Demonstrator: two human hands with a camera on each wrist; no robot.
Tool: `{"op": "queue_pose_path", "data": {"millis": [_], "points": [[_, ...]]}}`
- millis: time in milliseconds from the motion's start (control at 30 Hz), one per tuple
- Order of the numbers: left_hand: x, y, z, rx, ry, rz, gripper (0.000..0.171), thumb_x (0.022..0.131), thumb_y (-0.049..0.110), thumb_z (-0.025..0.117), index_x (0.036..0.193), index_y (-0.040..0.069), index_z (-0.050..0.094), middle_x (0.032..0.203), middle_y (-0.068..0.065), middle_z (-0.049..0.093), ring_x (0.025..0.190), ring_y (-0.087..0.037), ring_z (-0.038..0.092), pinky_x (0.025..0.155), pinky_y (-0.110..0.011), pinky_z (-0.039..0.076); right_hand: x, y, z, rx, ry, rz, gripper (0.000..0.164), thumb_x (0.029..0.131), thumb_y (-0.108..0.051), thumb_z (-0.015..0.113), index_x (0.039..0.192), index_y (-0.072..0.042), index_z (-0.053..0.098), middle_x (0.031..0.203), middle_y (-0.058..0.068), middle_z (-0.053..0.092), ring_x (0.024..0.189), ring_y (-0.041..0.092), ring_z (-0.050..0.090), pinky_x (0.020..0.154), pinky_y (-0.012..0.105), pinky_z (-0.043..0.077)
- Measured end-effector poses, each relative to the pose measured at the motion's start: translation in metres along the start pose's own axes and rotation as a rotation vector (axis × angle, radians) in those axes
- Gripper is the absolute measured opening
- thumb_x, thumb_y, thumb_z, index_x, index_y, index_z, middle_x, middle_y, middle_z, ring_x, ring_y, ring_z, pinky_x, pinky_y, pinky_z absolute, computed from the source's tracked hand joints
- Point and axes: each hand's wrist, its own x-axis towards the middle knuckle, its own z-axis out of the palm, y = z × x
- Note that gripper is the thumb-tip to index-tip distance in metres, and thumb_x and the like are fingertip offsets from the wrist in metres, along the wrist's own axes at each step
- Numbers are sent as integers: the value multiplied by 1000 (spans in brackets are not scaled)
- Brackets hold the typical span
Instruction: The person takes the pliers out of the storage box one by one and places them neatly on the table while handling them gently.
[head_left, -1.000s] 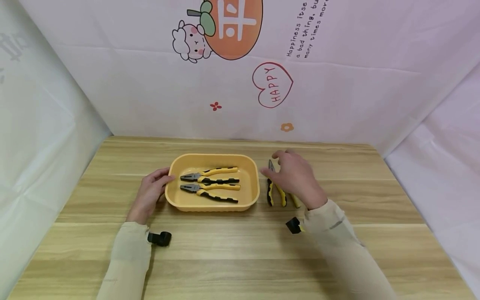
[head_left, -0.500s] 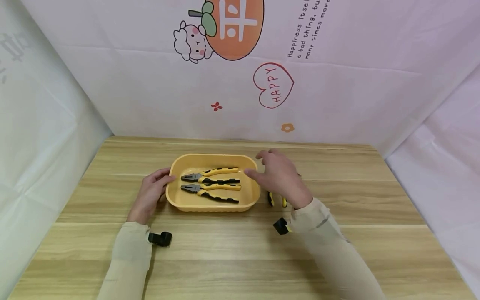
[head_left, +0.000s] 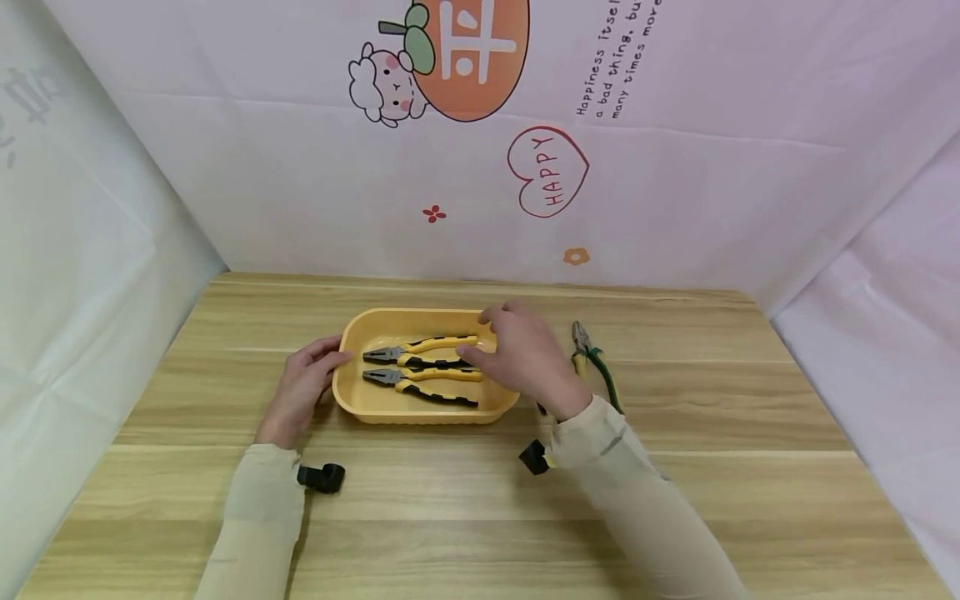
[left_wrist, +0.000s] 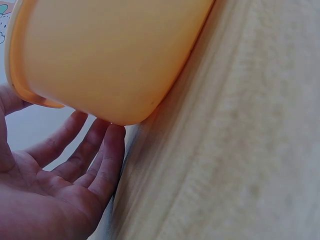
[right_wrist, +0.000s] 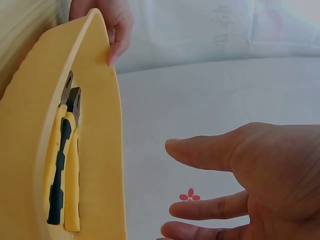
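Note:
A yellow plastic tray point(head_left: 420, 415) sits on the table with two pairs of combination pliers in it. The farther pliers point(head_left: 438, 342) and the nearer pliers point(head_left: 437, 397) lie side by side, jaws to the left, with yellow-and-black handles. My left hand point(head_left: 291, 392) holds the tray's left end, thumb over the rim and fingers outside against the wall. Over the right end of the tray hovers my right hand point(head_left: 528, 358), thumb and fingers spread with nothing between them. In the right wrist view its thumb point(right_wrist: 200, 152) points toward the tray wall.
Diagonal cutters point(head_left: 581, 336) with a dark green handle lie right of the tray, partly behind my right forearm. Another pair of pliers there is almost wholly hidden by that hand. A white printed cloth point(head_left: 300, 200) rises behind the wooden table point(head_left: 420, 533).
My right hand has moved left from above the pliers on the table to over the tray's right end, uncovering the diagonal cutters. The left hand and the tray have stayed put.

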Motion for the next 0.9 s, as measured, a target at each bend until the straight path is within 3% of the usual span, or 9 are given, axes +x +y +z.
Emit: {"op": "queue_pose_path", "data": {"millis": [400,900], "points": [[1,-2,0,-3,-1,-3,53,105,17,57,150,-5,42,146,-24,46,108,-6,62,89,-17,53,8,-7,18,2,-50,-78,53,94,-44,73,132,-8,66,119,7,61,105,25,59,86,40,53],[2,-2,-1,-12,3,5,51,105,15,56,149,-6,43,145,-26,46,108,-5,63,89,-17,53,16,3,43,5,-127,-219,54,93,-42,75,132,-6,64,132,13,58,118,30,56,95,44,50]]}}
